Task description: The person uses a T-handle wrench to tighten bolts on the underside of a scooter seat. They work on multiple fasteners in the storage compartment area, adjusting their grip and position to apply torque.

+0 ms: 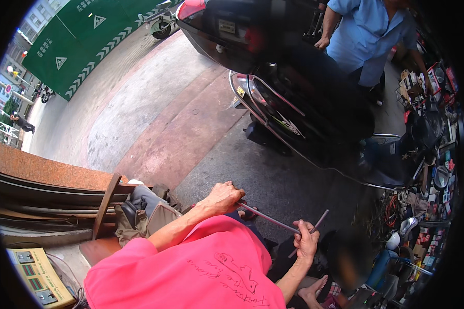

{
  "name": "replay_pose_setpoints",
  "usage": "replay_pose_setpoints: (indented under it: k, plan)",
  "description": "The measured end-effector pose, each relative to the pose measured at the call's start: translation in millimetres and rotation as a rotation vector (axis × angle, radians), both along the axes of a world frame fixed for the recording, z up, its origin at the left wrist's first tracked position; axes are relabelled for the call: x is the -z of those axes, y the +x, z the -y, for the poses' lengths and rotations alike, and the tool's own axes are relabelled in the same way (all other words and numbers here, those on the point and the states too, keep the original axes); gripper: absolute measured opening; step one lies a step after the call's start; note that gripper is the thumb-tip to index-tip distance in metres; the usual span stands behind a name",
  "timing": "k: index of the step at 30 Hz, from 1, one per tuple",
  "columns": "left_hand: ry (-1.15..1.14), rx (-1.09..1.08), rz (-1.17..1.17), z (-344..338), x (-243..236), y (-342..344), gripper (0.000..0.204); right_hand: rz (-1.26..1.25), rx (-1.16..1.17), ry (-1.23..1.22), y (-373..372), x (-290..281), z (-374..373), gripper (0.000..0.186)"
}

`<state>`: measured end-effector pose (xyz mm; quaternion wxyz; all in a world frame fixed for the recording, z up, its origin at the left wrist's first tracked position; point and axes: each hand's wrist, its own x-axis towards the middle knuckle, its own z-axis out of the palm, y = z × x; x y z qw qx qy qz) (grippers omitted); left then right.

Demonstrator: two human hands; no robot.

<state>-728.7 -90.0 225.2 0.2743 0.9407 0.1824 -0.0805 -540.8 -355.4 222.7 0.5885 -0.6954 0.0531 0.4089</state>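
A thin grey T-handle wrench (268, 217) stretches between my two hands in front of my pink shirt. My left hand (225, 198) is closed at the far end of its long shaft and hides that tip. Where the shaft meets the crossbar, my right hand (306, 241) is wrapped round the wrench. The crossbar sticks out above and below those fingers. Beyond my hands stands a dark scooter (288, 118), apart from the wrench.
A person in a blue shirt (368, 38) stands behind the scooter. Tools and parts (428, 216) crowd the right side. A wooden-edged bench (51, 170) and a yellow case (38, 278) lie on the left. Green hoarding (87, 44) lines the far paving.
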Motion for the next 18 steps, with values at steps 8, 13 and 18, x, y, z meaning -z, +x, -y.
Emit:
replay_pose_setpoints:
  k: [8, 13, 18]
  plan:
    - [0.015, -0.001, 0.009, 1, -4, 2, 0.027, -0.006, -0.019, -0.017, 3, -5, -1, 0.025]
    - [-0.003, -0.004, 0.010, 1, 0, 5, 0.027, -0.006, 0.011, -0.010, 3, -2, 1, 0.026]
    - [0.008, 0.027, -0.009, 1, 1, 4, 0.024, -0.039, 0.018, -0.007, 5, 6, 7, 0.024]
